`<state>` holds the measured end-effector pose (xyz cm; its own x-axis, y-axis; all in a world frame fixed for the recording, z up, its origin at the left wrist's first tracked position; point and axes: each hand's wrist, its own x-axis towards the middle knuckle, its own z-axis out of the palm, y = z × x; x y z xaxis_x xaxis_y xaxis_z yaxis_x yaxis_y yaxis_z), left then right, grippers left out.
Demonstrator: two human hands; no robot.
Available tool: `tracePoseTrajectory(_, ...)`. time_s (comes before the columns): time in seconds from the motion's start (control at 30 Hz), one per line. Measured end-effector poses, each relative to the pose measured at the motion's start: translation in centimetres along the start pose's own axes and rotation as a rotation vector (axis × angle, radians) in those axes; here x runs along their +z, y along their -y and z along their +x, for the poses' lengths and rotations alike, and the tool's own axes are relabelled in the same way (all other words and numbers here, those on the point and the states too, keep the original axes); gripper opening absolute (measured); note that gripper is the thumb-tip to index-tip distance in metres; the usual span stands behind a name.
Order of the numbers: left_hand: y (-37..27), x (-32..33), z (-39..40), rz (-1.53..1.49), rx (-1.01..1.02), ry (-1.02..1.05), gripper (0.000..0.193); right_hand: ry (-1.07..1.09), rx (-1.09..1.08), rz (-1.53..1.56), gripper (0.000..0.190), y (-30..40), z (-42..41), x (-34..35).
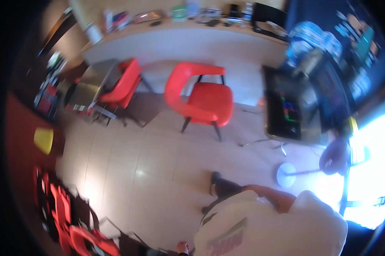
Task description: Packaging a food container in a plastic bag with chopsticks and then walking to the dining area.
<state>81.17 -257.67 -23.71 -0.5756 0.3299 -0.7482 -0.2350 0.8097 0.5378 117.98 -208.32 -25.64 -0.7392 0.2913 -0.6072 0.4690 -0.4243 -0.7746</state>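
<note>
At the bottom edge my left hand (182, 247), with a dark band at its wrist, hangs over the floor beside my white printed shirt. Its fingers look curled, and no held object shows. My right arm (277, 198) comes out of the shirt's sleeve. My right hand (251, 188) is near my dark trousers, partly hidden by the shirt and blurred. Farther off, a red armchair (208, 99) with black legs stands on the tiled floor. Another red chair (126, 86) is beside a dark table (93, 80) at the left.
A desk (271, 128) on the right bears a lit keyboard (290, 110); a monitor stands behind it. Near it are a round white base (286, 175) and a bright window (371, 166). A long counter (179, 25) crosses the back. Red chairs (80, 240) crowd the lower left.
</note>
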Motion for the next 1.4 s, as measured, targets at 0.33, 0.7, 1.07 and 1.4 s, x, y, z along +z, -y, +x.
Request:
tracePoseTrajectory(0.33,-31.5,-2.4,20.7,0.519,0.771,0.244,0.01,-0.352,0.281,-0.881,0.042,-1.6,8.3,-3.7)
tracePoseTrajectory(0.7,-57.1,-1.7,40.3,0.606,0.434,0.575,0.022,-1.043,0.338,0.385,0.035,19.7,10.2,-3.8)
tracePoseTrajectory(1.07,-83.0,12.0,52.3,0.467,0.245,0.693,0.011,-1.177,0.563,0.482,0.035,14.6,18.0,9.5)
tracePoseTrajectory(1.4,-85.8,20.9,49.7,0.854,0.287,0.834,0.009,-1.372,0.651,0.634,0.033,25.2,17.6,8.5)
